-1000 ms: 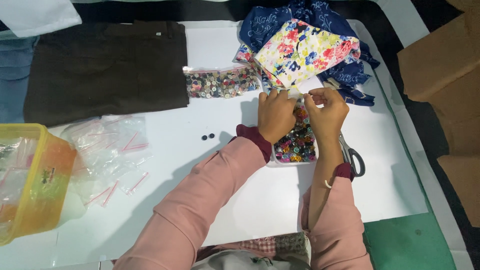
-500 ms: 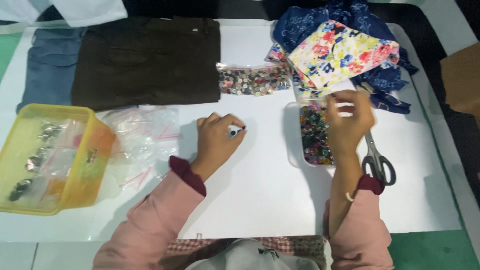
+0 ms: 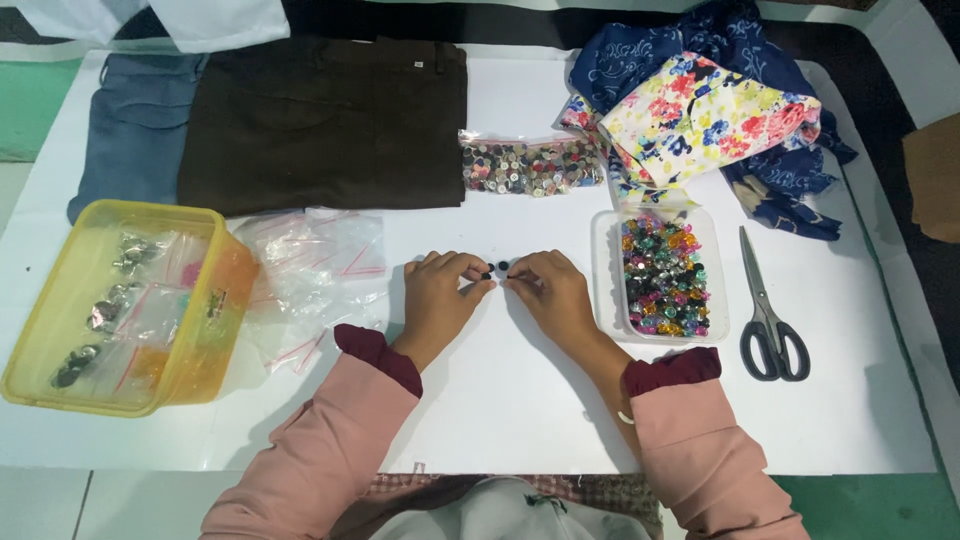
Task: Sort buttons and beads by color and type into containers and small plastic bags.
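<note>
My left hand (image 3: 442,293) and my right hand (image 3: 548,293) rest on the white table (image 3: 520,400), fingertips almost meeting. Between them lie two small black buttons (image 3: 495,269); each hand pinches or touches one, though the exact grip is hard to make out. To the right stands a clear rectangular box of colourful beads (image 3: 664,273). Behind the hands lies a clear bag of mixed buttons (image 3: 532,165).
Black-handled scissors (image 3: 768,310) lie at the right. Floral and blue fabrics (image 3: 710,115) are heaped at the back right; dark brown trousers (image 3: 325,120) and jeans (image 3: 135,135) at the back left. A yellow tub (image 3: 115,300) and empty plastic bags (image 3: 315,270) sit left.
My right hand has come down from the floral fabric and bead box to the table centre. My left hand stayed by the black buttons, and both hands now meet there.
</note>
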